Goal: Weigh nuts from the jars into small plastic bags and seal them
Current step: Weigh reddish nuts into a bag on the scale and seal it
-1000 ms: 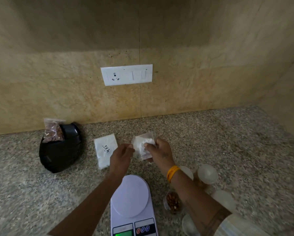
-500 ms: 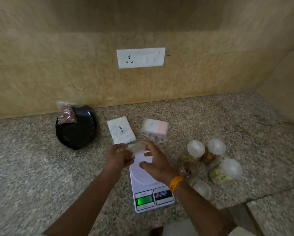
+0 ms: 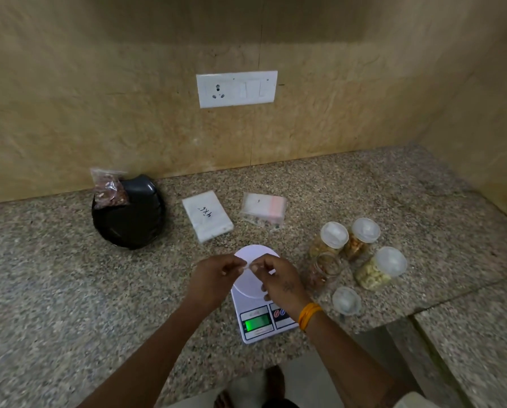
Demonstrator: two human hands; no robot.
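Bag pack (image 3: 207, 217) reads "4x6". Scale (image 3: 259, 301) display lit green, digits unreadable. We see left hand (image 3: 214, 278) and right hand (image 3: 278, 279) pinching a small clear bag (image 3: 248, 267) between them above the platform, bag mostly hidden. Vs 0.5 s ago: hands closer together. Jars (image 3: 333, 241) to the right.

A speckled granite countertop (image 3: 69, 290) runs to the tiled wall. Near the back edge, at the left, sits a black round plastic plate (image 3: 131, 219). Beside it lie a white packet of plastic bags (image 3: 207, 216) and a clear zip-bag pack with a pink strip (image 3: 263, 208). At the front edge stands a white digital kitchen scale (image 3: 256, 313) — to its right, clear plastic nut jars (image 3: 361, 240) and a loose clear lid (image 3: 346, 300).
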